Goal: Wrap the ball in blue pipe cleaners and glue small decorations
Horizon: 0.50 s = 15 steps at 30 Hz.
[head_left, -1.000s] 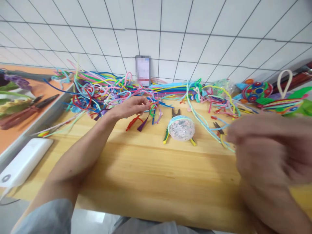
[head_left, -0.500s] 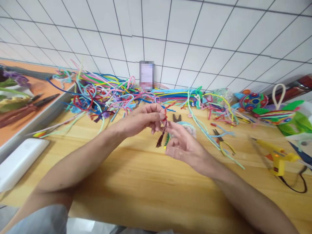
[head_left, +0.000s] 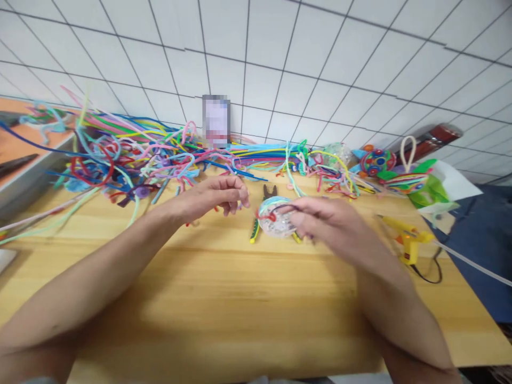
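My right hand (head_left: 324, 226) pinches the dark cord of a small tassel; its red knotted end (head_left: 272, 216) sticks out to the left. The tassel's fringe is hidden by the blurred hand. Behind the red end lies a clear round ornament (head_left: 277, 226) with light blue strands along its top. Pliers (head_left: 270, 191) lie partly under that ornament, jaws pointing to the wall and green-yellow handles towards me. To the left, my left hand (head_left: 224, 194) hovers over the table, fingers loosely bent and a little apart, with nothing visible in them.
A tangle of coloured pipe cleaners (head_left: 148, 154) runs along the tiled wall. A phone (head_left: 216, 122), blurred out, leans there. On the right are a yellow glue gun (head_left: 410, 242) with a black cord, a decorated round ornament (head_left: 376, 161) and a striped one with a loop (head_left: 406, 182).
My left hand has let go of the tassel and drawn to the left. My right hand has closed on its cord and moved right, over the clear ornament. The view has turned right.
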Each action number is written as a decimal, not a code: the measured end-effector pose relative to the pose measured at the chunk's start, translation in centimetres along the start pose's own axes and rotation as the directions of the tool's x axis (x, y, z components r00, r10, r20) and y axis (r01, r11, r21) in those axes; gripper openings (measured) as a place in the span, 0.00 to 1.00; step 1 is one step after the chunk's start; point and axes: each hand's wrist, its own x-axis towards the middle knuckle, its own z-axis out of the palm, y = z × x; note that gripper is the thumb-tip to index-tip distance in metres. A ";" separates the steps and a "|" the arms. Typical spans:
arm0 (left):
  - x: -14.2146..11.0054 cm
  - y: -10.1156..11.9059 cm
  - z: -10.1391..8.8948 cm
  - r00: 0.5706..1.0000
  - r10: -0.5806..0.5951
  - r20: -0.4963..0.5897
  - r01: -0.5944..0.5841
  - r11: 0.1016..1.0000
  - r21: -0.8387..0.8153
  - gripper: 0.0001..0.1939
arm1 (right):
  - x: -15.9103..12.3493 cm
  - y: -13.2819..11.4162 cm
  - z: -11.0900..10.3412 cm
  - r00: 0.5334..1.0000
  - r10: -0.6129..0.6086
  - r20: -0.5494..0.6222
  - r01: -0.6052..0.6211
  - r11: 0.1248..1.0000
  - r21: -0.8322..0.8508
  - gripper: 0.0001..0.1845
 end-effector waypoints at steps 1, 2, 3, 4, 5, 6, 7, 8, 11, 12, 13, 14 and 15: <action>0.3 -0.5 -0.4 1.000 -0.007 0.005 0.007 0.998 0.069 0.15 | -0.4 0.0 -2.0 0.997 -0.015 -0.073 0.006 0.993 -0.116 0.14; 0.6 -0.9 -0.9 1.000 -0.020 0.014 0.018 0.990 0.141 0.17 | -0.8 0.2 -3.9 0.989 -0.032 -0.143 -0.001 0.974 -0.225 0.14; 0.8 -1.5 -1.3 0.999 -0.036 0.029 0.029 0.977 0.212 0.18 | -1.2 0.5 -5.8 0.978 -0.045 -0.205 -0.024 0.945 -0.326 0.14; 1.0 -2.0 -1.8 0.997 -0.057 0.049 0.041 0.957 0.286 0.18 | -1.6 0.9 -7.6 0.969 -0.026 -0.248 -0.081 0.908 -0.411 0.14; 1.2 -2.5 -2.1 0.995 -0.079 0.069 0.049 0.932 0.360 0.19 | -2.0 1.4 -9.2 0.957 0.019 -0.291 -0.161 0.866 -0.473 0.13; 1.4 -3.0 -2.4 0.992 -0.096 0.082 0.052 0.902 0.429 0.19 | -2.3 2.0 -10.5 0.936 0.075 -0.343 -0.251 0.824 -0.508 0.12; 1.5 -3.4 -2.6 0.990 -0.110 0.083 0.055 0.869 0.492 0.20 | -2.5 2.4 -11.7 0.907 0.132 -0.400 -0.345 0.777 -0.527 0.11; 1.6 -3.8 -2.7 0.990 -0.120 0.080 0.057 0.835 0.548 0.20 | -2.7 2.9 -12.7 0.869 0.174 -0.464 -0.431 0.727 -0.535 0.10; 1.8 -4.4 -2.6 0.988 -0.138 0.067 0.061 0.752 0.656 0.21 | -3.0 4.0 -14.7 0.755 0.215 -0.620 -0.612 0.572 -0.546 0.13; 1.8 -4.4 -2.5 0.988 -0.139 0.070 0.056 0.738 0.673 0.21 | -3.0 4.5 -15.2 0.738 0.222 -0.637 -0.638 0.538 -0.551 0.15; 1.8 -4.4 -2.5 0.988 -0.136 0.076 0.048 0.731 0.680 0.22 | -3.1 5.0 -15.8 0.728 0.235 -0.644 -0.656 0.513 -0.554 0.17; 1.8 -4.3 -2.4 0.988 -0.132 0.080 0.043 0.731 0.681 0.22 | -3.1 5.6 -16.3 0.720 0.253 -0.646 -0.670 0.498 -0.551 0.18; 1.8 -4.1 -2.4 0.988 -0.130 0.080 0.041 0.733 0.679 0.23 | -3.2 6.3 -16.8 0.716 0.270 -0.644 -0.676 0.496 -0.544 0.20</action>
